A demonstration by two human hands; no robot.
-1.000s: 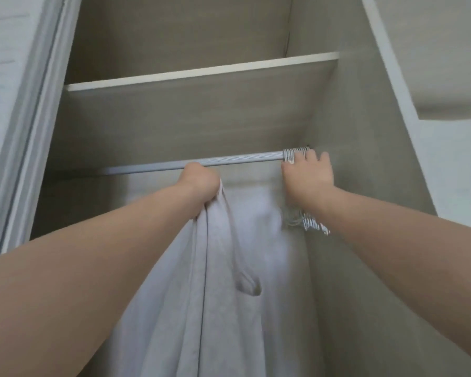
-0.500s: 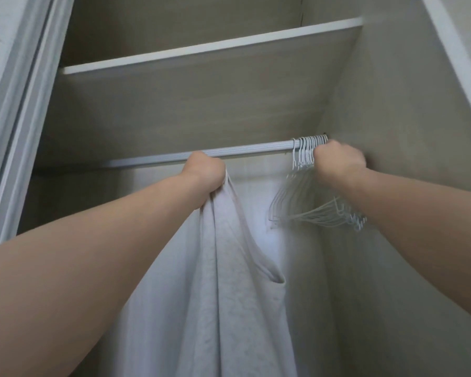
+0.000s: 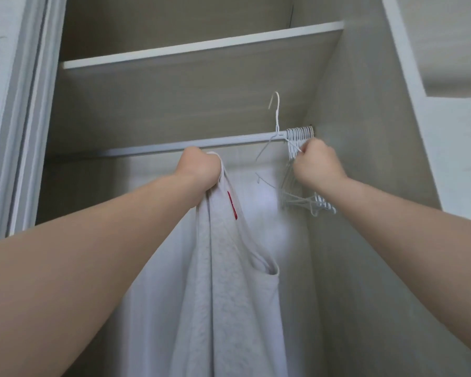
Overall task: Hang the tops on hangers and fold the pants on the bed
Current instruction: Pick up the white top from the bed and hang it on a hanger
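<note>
Pale grey top (image 3: 229,295) hanging inside the wardrobe (image 3: 365,186), upper edge bunched in the curled fingers of the left hand (image 3: 199,170), just below the rail (image 3: 147,149). Red label (image 3: 232,205) at the neckline. Single white wire hanger (image 3: 276,115) pinched by the right hand (image 3: 318,164), hook standing above the rail, beside the bunch of hangers (image 3: 299,134) at the rail's right end. Shelf (image 3: 201,47) overhead

Matt cloth top (image 3: 237,308), thin wire hanger (image 3: 276,115)
</note>
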